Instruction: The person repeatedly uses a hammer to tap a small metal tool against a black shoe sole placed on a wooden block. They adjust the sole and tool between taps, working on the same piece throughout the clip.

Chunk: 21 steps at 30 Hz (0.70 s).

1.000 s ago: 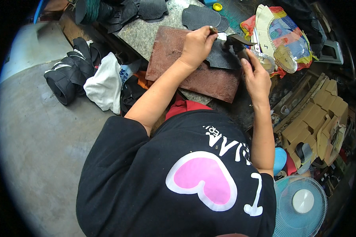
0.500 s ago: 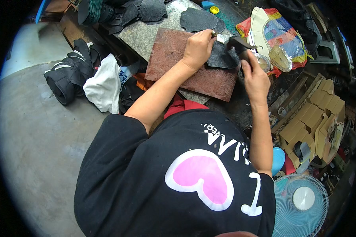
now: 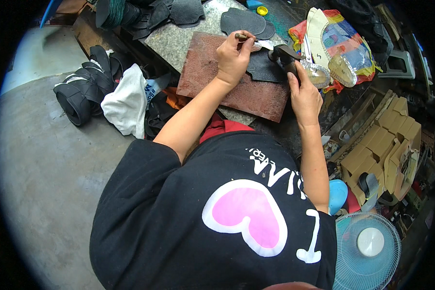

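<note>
"Over on the reddish-brown rectangular board [image 3: 203, 72], what's that lying in front of the person?"

"From the head view, looking down, it's a flat piece of black grained leather [image 3: 268, 70], near the board's far right corner."

"And the left hand [image 3: 234, 57]?"

"Above the board, thumb and fingers pinching a short brownish rod [image 3: 240, 36]. Just beside, by the leather's far edge, there's a small whitish item [image 3: 266, 44]; I can't make out what it is."

"The right hand [image 3: 305, 94]?"

"Curled round the dark handle of a black-headed hammer [image 3: 287, 53]. Its head is over by the leather's right side; whether the two touch, I can't tell."

"What's the board resting on?"

"A grey speckled table [image 3: 166, 46], set at a slant. Past the board lie more dark leather cut-outs [image 3: 241, 21], overlapping, with a round yellow cap [image 3: 262, 11] near them."

"And off to the right?"

"A bright multicoloured woven bag [image 3: 345, 41], with long cream curved strips [image 3: 315, 31] by its left side and a pale oval piece [image 3: 342, 70] at its near end. Closer to us, brown cardboard boxes [image 3: 372, 147] and a round pale-blue fan [image 3: 370, 241]."
</note>
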{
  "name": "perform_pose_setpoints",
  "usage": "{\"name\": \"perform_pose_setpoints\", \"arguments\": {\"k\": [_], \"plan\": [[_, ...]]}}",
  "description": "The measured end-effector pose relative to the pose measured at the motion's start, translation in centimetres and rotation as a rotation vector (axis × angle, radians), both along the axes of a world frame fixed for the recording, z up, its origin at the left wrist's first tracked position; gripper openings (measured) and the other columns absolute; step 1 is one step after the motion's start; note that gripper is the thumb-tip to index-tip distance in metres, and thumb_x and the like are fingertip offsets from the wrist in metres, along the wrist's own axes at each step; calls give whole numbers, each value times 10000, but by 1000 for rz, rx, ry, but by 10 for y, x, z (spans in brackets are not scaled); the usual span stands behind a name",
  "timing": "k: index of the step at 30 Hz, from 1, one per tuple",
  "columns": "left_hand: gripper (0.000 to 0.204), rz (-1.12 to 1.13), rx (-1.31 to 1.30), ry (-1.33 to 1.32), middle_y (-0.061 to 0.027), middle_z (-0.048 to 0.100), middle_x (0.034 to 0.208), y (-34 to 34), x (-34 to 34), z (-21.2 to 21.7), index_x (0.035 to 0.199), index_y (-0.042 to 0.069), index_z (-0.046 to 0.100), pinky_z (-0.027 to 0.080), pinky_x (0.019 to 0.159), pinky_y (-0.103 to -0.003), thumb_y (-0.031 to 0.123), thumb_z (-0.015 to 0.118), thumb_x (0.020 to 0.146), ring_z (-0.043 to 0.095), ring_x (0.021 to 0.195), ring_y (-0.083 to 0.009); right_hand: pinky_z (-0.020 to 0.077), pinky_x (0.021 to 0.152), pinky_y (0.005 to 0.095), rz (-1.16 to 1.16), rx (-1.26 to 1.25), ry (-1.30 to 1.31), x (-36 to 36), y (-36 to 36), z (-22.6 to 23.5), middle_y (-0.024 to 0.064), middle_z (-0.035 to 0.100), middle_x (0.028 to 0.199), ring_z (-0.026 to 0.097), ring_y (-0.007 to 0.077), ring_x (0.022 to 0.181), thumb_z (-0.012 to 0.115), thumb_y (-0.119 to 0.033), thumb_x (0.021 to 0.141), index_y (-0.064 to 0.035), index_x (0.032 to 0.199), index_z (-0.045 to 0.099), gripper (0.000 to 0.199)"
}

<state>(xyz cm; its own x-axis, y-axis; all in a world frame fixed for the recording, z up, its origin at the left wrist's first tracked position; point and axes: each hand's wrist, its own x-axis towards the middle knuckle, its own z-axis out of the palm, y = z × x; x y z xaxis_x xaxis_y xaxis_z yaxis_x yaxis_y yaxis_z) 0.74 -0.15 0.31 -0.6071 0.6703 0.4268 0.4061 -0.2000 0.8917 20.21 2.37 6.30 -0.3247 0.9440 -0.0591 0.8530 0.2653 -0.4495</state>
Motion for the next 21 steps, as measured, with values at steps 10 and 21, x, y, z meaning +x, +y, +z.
{"name": "perform_pose_setpoints", "arguments": {"k": [10,21], "plan": [[84,-163,-197,-361,-99,705,837,8,-2,-14,943,-29,638,572,665,-254,41,645,896,701,736,-135,513,783,480,-12,-41,-66,-3,1,5,191,687,1004,654,403,932,509,-471,961,-265,1323,551,419],[102,-200,-190,-371,-107,712,833,11,-1,-12,948,-18,659,567,656,-258,63,664,887,705,740,-150,509,802,480,-2,-38,-43,2,2,-1,186,677,1057,640,408,966,505,-468,963,-255,1326,551,423]]}}
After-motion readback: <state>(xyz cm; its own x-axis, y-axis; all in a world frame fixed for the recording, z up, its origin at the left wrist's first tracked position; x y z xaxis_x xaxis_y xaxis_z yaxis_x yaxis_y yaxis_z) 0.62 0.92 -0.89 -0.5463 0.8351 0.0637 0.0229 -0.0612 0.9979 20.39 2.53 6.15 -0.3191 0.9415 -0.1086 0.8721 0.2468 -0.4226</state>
